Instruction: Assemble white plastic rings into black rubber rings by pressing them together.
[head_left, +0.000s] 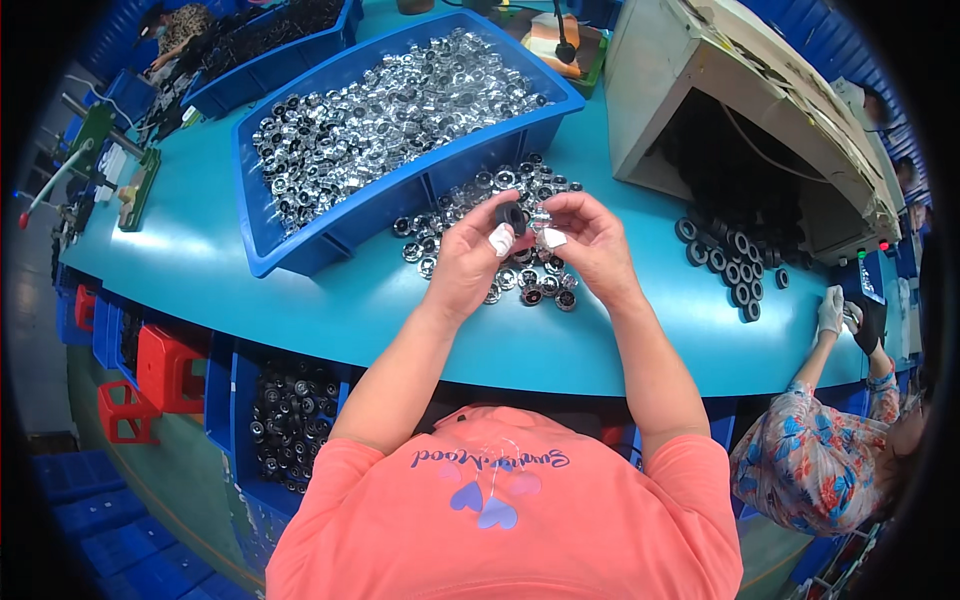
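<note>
Both hands are raised over the teal table, close together in front of my chest. Between the thumb and fingers of my left hand (466, 252) is a black rubber ring (511, 214), tilted on edge. My right hand (598, 246) pinches a small shiny silver wheel hub (541, 216) just to the right of the ring; a narrow gap seems to part the two pieces. White wrapping covers both thumb tips. Beneath and behind the hands, loose silver-and-black hubs (531, 279) lie in a spread pile.
Behind the pile stands a blue bin (345, 236) heaped with similar hubs. At right, black rings (741, 270) spill from an open beige housing (640, 90). A co-worker's gloved hand (831, 310) is farther right. A green hand press (141, 188) stands left; red stools (172, 368) are below.
</note>
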